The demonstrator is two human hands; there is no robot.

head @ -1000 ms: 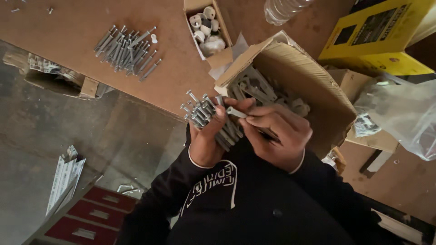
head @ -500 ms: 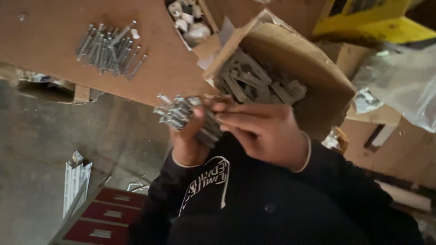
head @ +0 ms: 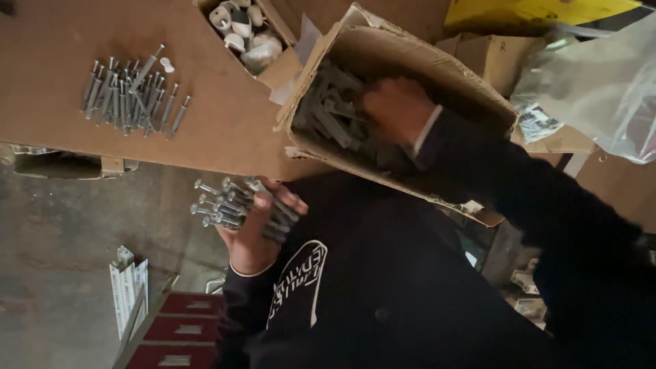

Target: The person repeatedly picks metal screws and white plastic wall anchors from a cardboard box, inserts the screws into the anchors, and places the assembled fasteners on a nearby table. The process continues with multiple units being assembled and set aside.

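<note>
Grey bolts (head: 236, 208) sit bunched in my left hand (head: 254, 232), fingers curled round them, below the table (head: 225, 130) edge. My right hand (head: 398, 109) digs in the box (head: 403, 61); I cannot tell its grip. Best to pick one bolt, heads lined up.

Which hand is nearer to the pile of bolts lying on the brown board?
The left hand. It holds a bundle of bolts just below the board's edge, under the pile of bolts. The right hand is inside the cardboard box, farther to the side.
</note>
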